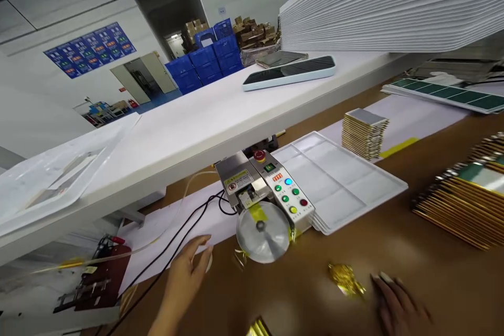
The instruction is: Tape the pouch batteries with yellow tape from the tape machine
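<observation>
1. Left hand [183, 275], thumb and fingers parted, was near the machine [281, 184].
2. Right hand [401, 307], grip unclear, was just beside gold foil [347, 279] on the table [311, 310].
3. Divided white trays [340, 189] lay stacked beside the machine.
4. Blue bins [205, 60] stood stacked behind, contents indistinct.

You work in a factory workshop, your brown workbench [299, 304] fitted with a push-button machine [289, 191], as stacked blue crates [207, 60], piled cardboard boxes [254, 31] and blue notice boards [90, 50] fill the hall beyond.

Two hands [184, 276], one disc [271, 239], one phone [289, 71], three round green buttons [295, 191]
</observation>
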### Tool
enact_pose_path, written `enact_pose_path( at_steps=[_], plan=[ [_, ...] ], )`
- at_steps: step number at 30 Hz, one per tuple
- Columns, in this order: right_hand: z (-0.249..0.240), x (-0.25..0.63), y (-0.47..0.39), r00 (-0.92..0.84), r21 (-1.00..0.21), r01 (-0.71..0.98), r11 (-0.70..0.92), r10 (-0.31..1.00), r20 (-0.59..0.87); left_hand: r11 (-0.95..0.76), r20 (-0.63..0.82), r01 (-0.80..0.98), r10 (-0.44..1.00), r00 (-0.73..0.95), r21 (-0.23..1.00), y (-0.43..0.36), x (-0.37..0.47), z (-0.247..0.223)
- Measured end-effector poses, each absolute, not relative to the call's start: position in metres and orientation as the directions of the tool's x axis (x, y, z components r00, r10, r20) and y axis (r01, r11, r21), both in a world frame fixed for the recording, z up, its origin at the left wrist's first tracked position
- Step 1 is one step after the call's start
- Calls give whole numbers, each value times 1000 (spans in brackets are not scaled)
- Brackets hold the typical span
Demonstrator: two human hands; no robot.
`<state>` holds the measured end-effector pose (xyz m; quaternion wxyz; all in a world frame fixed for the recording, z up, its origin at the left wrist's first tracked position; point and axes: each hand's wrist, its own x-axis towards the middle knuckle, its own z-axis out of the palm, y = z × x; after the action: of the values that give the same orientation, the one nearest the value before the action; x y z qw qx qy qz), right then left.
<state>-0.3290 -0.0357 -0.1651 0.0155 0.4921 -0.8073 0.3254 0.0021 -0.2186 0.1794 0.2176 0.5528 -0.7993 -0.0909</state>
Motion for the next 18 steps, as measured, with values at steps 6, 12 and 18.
enact_pose_path(
  at_steps=[6, 12, 18],
  plan=[
    [-75, -334, -79, -547, -762, -625, 170, -792, 271, -47, 26, -696, -995, 94, 716, -115, 48, 131],
    [35, -325, -152, -201, -549, -832, -76, -882, 426, -165, -73, -590, -981, 177, 790, -59, 46, 120],
    [40, -328, -163, -164, -616, -773, -152, -890, 425, -168, -75, -537, -979, 190, 827, -34, 53, 113]
  ],
)
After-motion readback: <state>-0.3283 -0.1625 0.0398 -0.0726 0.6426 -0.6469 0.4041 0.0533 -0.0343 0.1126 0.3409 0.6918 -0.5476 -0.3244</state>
